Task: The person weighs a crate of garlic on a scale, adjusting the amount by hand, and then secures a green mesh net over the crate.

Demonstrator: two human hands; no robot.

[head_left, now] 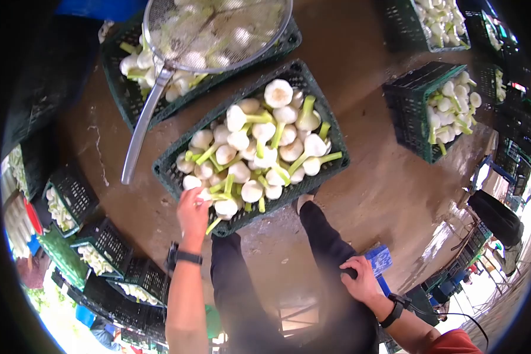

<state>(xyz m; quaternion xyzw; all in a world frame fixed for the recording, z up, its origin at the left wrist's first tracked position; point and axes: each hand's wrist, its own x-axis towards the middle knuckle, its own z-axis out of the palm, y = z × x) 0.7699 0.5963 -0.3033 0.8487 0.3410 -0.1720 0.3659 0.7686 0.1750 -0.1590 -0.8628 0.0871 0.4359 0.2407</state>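
Note:
A dark green plastic crate (177, 189) full of white garlic bulbs with cut green stems stands on the floor in front of my legs. My left hand (193, 215) is at the crate's near left corner, fingers closed on a garlic bulb (205, 194) that they partly cover. By my right knee, my right hand (361, 282) is closed around a small black object (349, 272), mostly hidden by the fingers. Just beyond that hand is a blue box-like thing (379, 258).
A large metal mesh strainer (143, 127) rests over a second garlic crate (115, 94) behind the first. Another garlic crate (416, 109) stands tilted-looking at the right. More garlic crates (71, 192) line the left side. The floor (360, 177) is brown and wet-looking.

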